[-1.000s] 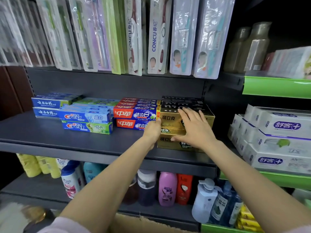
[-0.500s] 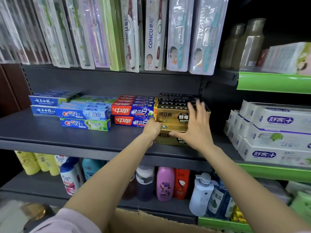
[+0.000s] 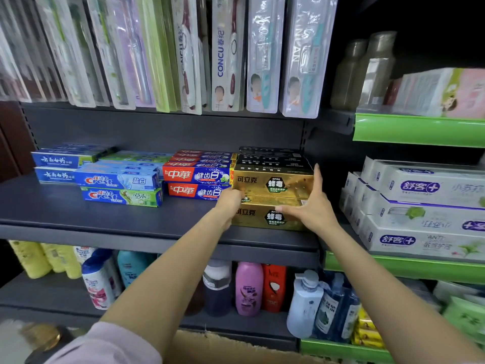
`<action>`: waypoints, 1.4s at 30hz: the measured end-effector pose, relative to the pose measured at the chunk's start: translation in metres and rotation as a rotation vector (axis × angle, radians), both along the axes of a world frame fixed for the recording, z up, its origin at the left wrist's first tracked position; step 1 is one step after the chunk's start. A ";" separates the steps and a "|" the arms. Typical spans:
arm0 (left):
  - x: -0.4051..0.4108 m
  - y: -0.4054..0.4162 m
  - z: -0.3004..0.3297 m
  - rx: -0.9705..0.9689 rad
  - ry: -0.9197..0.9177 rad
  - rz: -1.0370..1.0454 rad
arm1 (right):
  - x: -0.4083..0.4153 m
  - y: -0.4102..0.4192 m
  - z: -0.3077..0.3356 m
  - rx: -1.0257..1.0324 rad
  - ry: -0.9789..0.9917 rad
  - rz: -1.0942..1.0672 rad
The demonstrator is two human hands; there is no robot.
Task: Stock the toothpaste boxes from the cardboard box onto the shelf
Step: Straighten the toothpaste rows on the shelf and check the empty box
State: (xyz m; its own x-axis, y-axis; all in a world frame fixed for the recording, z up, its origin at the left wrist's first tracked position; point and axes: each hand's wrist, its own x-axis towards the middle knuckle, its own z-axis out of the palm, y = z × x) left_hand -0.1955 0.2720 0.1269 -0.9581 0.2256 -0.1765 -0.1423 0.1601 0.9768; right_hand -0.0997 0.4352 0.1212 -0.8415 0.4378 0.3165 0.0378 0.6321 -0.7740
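Two gold toothpaste boxes lie stacked at the right end of the dark grey shelf (image 3: 105, 219), the upper gold box (image 3: 273, 183) on the lower gold box (image 3: 259, 218). My left hand (image 3: 231, 202) is curled against the stack's left end at the seam between them. My right hand (image 3: 311, 206) has its fingers up the right end of the upper box and its thumb along its lower front edge. Black boxes (image 3: 270, 158) sit behind the gold ones. The cardboard box's (image 3: 223, 348) rim shows at the bottom; its contents are hidden.
Red toothpaste boxes (image 3: 195, 179) touch the gold stack's left side, with Crest boxes (image 3: 118, 189) and blue boxes (image 3: 56, 166) farther left. White boxes (image 3: 420, 206) fill the green shelf on the right. Toothbrush packs (image 3: 223, 53) hang above. Bottles (image 3: 248, 287) stand below.
My right hand has slid off the top of the upper gold box to its right end. My left hand stays at the left end.
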 end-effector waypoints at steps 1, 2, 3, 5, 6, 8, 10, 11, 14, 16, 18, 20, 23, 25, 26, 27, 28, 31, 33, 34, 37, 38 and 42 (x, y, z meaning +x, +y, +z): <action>0.001 0.000 0.000 -0.004 0.001 0.001 | -0.001 0.000 -0.001 -0.007 0.001 0.010; 0.001 0.000 0.000 -0.007 -0.001 -0.001 | -0.001 0.000 -0.001 -0.010 0.003 0.016; 0.001 0.000 0.000 -0.006 -0.005 -0.005 | -0.001 0.000 0.000 -0.008 0.003 0.018; 0.002 -0.001 0.002 -0.001 -0.014 -0.008 | -0.001 0.001 0.000 -0.004 0.000 0.019; 0.002 0.000 0.002 0.001 -0.015 -0.006 | -0.001 0.001 0.001 -0.002 -0.005 0.023; 0.003 0.000 0.003 0.000 -0.008 0.000 | -0.001 0.001 0.001 0.011 -0.025 0.029; 0.003 0.000 0.003 -0.004 0.014 0.018 | 0.000 0.001 0.002 0.024 -0.041 0.034; 0.003 0.000 0.003 -0.003 0.026 0.029 | 0.000 0.001 0.003 0.033 -0.048 0.033; 0.005 0.001 0.002 0.018 0.068 0.017 | 0.001 0.001 0.005 0.055 -0.070 0.025; 0.007 0.003 0.001 0.013 0.092 -0.002 | 0.002 -0.001 0.007 0.082 -0.085 0.009; 0.008 0.004 -0.001 0.000 0.120 -0.007 | 0.005 -0.006 0.011 0.220 -0.106 -0.058; 0.007 0.002 0.001 -0.010 0.123 -0.021 | 0.007 -0.012 0.017 0.482 -0.091 -0.111; 0.009 -0.001 0.005 -0.009 0.103 -0.040 | 0.005 -0.018 0.025 0.754 -0.086 -0.045; 0.009 -0.001 0.006 -0.017 0.099 -0.042 | 0.003 -0.019 0.029 0.829 -0.127 -0.050; 0.009 -0.001 0.006 -0.021 0.098 -0.044 | 0.003 -0.019 0.030 0.857 -0.138 -0.065; 0.009 -0.002 0.006 -0.023 0.098 -0.049 | 0.003 -0.020 0.031 0.876 -0.144 -0.075; 0.009 -0.002 0.005 -0.026 0.096 -0.059 | 0.004 -0.022 0.032 0.879 -0.153 -0.077; 0.009 -0.008 0.006 -0.047 0.108 -0.076 | 0.006 -0.029 0.033 0.858 -0.167 -0.044; 0.006 -0.018 0.011 -0.055 0.132 -0.033 | 0.007 -0.037 0.032 0.872 -0.144 -0.002; 0.005 -0.024 0.013 -0.073 0.169 0.009 | 0.007 -0.043 0.032 0.879 -0.128 0.024; -0.001 -0.052 0.015 -0.264 0.390 0.191 | 0.003 -0.067 0.034 0.869 -0.030 0.095; -0.005 -0.062 0.014 -0.342 0.441 0.252 | 0.000 -0.077 0.035 0.847 0.005 0.116; -0.034 -0.099 0.006 -0.692 0.605 0.292 | -0.027 -0.119 0.035 0.777 0.049 0.232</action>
State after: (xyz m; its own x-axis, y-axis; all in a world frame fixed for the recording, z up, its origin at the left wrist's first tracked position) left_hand -0.2293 0.1725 0.1331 -0.9324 -0.0051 0.3614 0.2287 0.7660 0.6008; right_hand -0.1265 0.3159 0.1562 -0.8613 -0.1059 0.4970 -0.1824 0.9773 -0.1080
